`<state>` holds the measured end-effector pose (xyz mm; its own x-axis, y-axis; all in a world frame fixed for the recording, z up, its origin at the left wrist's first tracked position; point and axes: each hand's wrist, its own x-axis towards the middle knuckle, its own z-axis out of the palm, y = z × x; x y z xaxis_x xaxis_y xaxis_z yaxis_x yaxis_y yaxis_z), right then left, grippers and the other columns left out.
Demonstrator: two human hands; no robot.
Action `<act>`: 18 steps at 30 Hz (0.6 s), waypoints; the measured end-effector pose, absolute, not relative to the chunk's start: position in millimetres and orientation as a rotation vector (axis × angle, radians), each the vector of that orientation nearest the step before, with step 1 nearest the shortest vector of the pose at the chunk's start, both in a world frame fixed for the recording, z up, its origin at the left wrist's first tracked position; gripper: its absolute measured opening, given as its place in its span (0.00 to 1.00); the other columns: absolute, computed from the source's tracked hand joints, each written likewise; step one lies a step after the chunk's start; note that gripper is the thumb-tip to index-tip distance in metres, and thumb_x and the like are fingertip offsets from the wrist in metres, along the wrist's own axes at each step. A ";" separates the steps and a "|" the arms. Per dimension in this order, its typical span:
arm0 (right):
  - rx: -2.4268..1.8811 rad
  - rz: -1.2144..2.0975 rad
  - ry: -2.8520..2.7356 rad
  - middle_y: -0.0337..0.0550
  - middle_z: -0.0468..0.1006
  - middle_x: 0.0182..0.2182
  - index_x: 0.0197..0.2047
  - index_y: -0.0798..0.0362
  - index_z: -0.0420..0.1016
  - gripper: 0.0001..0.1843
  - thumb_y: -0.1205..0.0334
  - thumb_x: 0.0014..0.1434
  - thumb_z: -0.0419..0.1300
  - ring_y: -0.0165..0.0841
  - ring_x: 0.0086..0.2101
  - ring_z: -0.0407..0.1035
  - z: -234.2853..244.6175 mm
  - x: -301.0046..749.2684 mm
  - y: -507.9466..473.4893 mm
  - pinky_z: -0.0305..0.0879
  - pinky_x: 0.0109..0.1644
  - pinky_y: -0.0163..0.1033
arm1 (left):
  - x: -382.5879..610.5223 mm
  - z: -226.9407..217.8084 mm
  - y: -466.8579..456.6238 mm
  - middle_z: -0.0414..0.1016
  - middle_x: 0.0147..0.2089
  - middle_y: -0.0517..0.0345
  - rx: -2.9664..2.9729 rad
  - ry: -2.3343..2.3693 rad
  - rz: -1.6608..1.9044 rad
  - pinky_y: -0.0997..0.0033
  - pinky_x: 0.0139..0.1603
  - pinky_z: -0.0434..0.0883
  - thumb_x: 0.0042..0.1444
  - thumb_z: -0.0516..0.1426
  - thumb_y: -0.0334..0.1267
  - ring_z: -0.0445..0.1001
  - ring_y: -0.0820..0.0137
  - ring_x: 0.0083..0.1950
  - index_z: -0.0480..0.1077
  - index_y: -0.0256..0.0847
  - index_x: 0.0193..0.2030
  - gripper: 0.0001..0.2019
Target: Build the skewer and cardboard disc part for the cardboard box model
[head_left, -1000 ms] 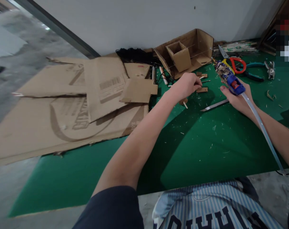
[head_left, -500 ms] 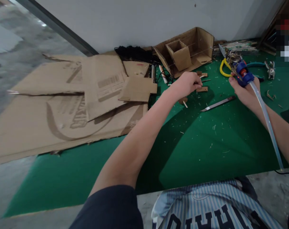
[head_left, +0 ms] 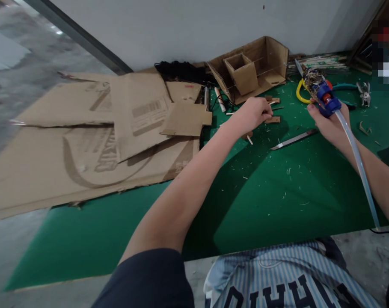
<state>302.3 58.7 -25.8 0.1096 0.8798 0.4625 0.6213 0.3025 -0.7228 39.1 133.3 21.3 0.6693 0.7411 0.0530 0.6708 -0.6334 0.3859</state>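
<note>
My left hand reaches out over the green mat, fingers curled and pinched on a small wooden stick beside little cardboard pieces. My right hand is wrapped round a blue hot glue gun, its nozzle pointing away and a clear glue stick trailing back from it. A knife blade lies on the mat between the two hands.
Flattened cardboard sheets cover the left of the mat. An open cardboard box model stands by the wall. Yellow-handled scissors, pliers and a metal clip lie at the back right. Scraps litter the mat.
My right hand has swung the glue gun up and to the right, turning its nozzle away. My left hand stays at the small pieces.
</note>
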 end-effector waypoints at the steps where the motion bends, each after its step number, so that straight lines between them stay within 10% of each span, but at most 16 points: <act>1: -1.441 0.323 -1.571 0.47 0.82 0.36 0.50 0.48 0.80 0.31 0.29 0.63 0.60 0.46 0.39 0.78 -23.2 300.7 57.0 0.75 0.43 0.53 | 38.6 20.4 134.0 0.82 0.49 0.44 2.566 1.110 0.300 0.64 0.52 0.72 0.66 0.57 0.36 0.79 0.60 0.48 0.83 0.37 0.42 0.12; 18: -1.562 0.262 -1.595 0.49 0.82 0.38 0.44 0.46 0.77 0.21 0.37 0.61 0.64 0.51 0.45 0.78 -4.1 293.1 45.7 0.74 0.48 0.55 | 35.8 40.4 124.9 0.81 0.54 0.42 2.667 1.090 0.133 0.61 0.55 0.73 0.67 0.55 0.31 0.78 0.59 0.52 0.82 0.33 0.52 0.16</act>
